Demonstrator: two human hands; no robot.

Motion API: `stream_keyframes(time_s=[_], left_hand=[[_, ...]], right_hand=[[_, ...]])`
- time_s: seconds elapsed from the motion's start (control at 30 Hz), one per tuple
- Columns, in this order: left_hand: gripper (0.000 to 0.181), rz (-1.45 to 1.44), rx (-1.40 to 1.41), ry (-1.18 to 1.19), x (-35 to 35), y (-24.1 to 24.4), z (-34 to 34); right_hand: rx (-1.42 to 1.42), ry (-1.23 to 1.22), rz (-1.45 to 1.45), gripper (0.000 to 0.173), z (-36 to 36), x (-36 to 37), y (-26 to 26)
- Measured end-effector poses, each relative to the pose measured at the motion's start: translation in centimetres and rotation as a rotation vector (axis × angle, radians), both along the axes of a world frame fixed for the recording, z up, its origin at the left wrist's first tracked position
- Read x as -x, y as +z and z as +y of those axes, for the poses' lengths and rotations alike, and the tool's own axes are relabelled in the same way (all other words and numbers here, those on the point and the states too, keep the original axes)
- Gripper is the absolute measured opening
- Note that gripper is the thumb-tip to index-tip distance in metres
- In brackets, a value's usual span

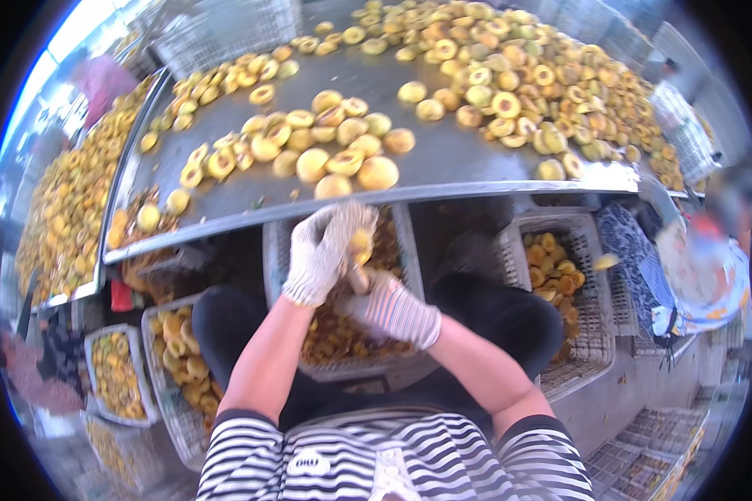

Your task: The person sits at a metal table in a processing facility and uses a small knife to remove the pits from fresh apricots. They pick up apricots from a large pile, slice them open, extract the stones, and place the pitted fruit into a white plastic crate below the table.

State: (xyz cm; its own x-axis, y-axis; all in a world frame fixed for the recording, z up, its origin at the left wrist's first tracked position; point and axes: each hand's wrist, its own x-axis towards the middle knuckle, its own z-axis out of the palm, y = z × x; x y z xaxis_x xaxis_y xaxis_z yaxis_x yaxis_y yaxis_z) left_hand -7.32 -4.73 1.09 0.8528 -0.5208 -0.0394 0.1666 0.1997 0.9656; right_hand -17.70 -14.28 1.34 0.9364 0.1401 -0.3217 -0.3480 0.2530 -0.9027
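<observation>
My left hand [326, 250], in a white knitted work glove, holds a yellow peach half [361, 246] near the table's front edge. My right hand [395, 308], in a striped knitted glove, is closed around the handle of a small tool [358, 279]; its working end meets the fruit and is too blurred to name. Below both hands stands a plastic crate [413, 250] with peach scraps and pits in it. Just beyond my hands, a group of peach halves [312, 164] lies on the metal table [238, 219], some with the cut face up.
A large heap of peach halves [507, 75] covers the table's back right. Crates of fruit stand at left [191, 438] and right [592, 369] of my knees. A co-worker [695, 269] sits at right, with a piece of fruit [605, 261] in the air beside them. Another person [100, 84] is at far left.
</observation>
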Motion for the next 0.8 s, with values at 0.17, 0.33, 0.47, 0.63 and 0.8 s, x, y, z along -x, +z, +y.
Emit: stream_keyframes(time_s=[0.17, 0.33, 0.47, 0.63, 0.8], left_hand=[[0.025, -0.162, -0.047, -0.246, -2.2, 1.8, 0.6], [0.023, -0.015, -0.017, 0.138, -0.5, -1.2, -1.0], [0.010, -0.802, -0.339, -0.070, -1.3, 2.1, 0.0], [0.010, -0.697, -0.320, -0.338, -1.8, 3.0, -0.3], [0.016, -0.085, 0.034, 0.032, 0.9, 0.9, -0.8]], right_hand=[[0.144, 0.181, 0.184, 0.025, -1.2, -1.5, 0.7], [0.425, 0.174, -0.209, 0.025, -0.8, -2.2, -2.1], [0.297, 0.114, -0.122, 0.021, -0.9, -1.2, 2.0], [-0.061, 0.069, 0.010, 0.017, -1.3, 0.1, 1.3], [0.027, 0.011, 0.049, 0.018, -0.7, 0.0, 3.1]])
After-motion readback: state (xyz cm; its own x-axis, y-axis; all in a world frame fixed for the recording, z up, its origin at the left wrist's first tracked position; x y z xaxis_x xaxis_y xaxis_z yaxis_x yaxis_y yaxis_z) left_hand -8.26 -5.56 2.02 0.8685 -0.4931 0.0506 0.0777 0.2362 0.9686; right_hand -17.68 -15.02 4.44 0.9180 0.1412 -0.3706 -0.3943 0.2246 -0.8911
